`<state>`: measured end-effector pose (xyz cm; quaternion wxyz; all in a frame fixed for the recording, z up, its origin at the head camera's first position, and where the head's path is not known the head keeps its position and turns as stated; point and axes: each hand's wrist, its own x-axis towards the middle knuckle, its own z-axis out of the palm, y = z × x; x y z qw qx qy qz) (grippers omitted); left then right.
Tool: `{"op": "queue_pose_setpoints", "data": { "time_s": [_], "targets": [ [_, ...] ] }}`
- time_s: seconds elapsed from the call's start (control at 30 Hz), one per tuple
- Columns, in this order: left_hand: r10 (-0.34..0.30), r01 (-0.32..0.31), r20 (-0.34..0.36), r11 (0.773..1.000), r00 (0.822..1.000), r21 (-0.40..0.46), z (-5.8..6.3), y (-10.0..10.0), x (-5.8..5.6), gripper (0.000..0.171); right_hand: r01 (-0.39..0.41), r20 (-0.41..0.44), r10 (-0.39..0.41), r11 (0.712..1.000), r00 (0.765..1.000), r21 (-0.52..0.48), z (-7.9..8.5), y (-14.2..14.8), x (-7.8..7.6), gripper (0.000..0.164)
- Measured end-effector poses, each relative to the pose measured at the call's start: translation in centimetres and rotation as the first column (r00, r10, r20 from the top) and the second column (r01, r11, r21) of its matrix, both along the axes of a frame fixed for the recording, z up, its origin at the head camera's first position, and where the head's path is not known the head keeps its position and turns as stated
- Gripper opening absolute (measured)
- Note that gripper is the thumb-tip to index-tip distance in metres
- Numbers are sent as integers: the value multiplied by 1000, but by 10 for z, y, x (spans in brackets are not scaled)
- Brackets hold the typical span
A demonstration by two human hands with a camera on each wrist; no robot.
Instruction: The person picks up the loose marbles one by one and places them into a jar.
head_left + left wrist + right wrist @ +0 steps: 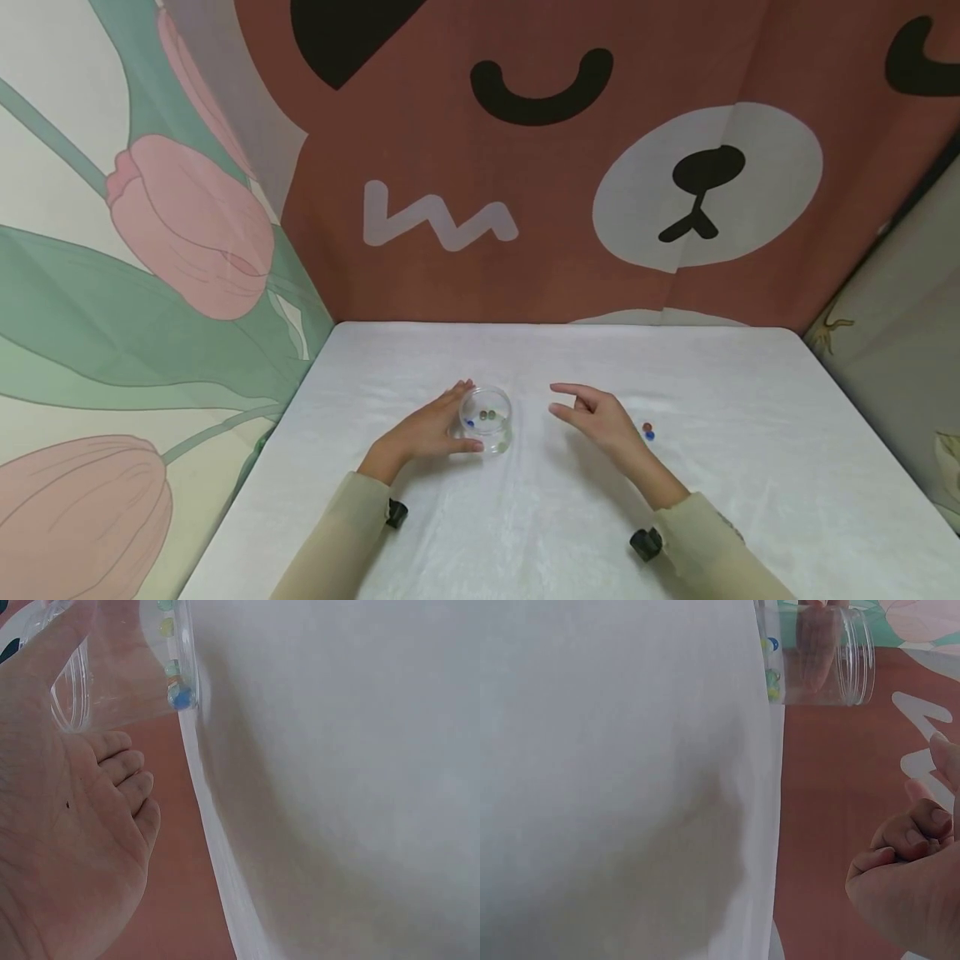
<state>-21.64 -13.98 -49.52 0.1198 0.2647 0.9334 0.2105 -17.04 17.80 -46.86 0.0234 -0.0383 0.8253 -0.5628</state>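
Note:
A clear plastic jar (pixel 486 400) without a lid stands upright on the white-covered table. My left hand (pixel 432 425) holds it from the left side, the thumb in front and the fingers behind. Several small marbles lie at the jar's bottom, among them a blue marble (pixel 180 697) and a yellow-green marble (pixel 773 692). To the right of the jar, my right hand (pixel 602 421) hovers above the table. Its thumb and index finger stretch leftward with a gap and nothing visible between them; the other fingers curl in.
A reddish-brown marble (pixel 647 427) and a blue marble (pixel 650 436) lie side by side on the tabletop (pixel 750 467), right of my right forearm. Behind the table hangs a brown bear-face cloth (pixel 555 200); a tulip-print cloth (pixel 195 225) hangs at the left.

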Motion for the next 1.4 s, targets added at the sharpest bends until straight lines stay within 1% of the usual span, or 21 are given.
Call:
{"op": "queue_pose_setpoints", "data": {
  "time_s": [0.17, 0.3, 0.57, 0.77, 1.1, 1.27, 1.4],
  "targets": [
    [-1, 1, -1, 1000, 1000, 13, 0, 0, 0, 110, 19, -11, -19, 999, 1000, 32, 0, 9, 1, 49],
    [-3, 3, -1, 1000, 1000, 21, 1, 0, 1, 110, 42, 7, -42, 997, 999, 69, -2, 16, 3, 52],
    [-1, 1, -6, 1000, 1000, 16, -2, -1, 1, 110, 47, 24, -49, 997, 999, 53, -6, 30, 9, 53],
    [3, -3, -3, 1000, 1000, 17, -2, -1, 0, 110, 60, 47, -65, 993, 997, 103, -5, 41, 14, 53],
    [-12, 12, -11, 1000, 1000, 18, -1, -1, -1, 111, 62, 89, -77, 984, 993, 164, -4, 62, 21, 64],
    [-4, 4, -6, 1000, 1000, 16, -2, -1, -1, 111, 54, 102, -73, 981, 992, 185, -8, 74, 21, 59],
    [-1, 1, -6, 1000, 1000, 17, -2, -2, -1, 111, 54, 81, -72, 976, 994, 211, -11, 85, 22, 56]
  ]
}}
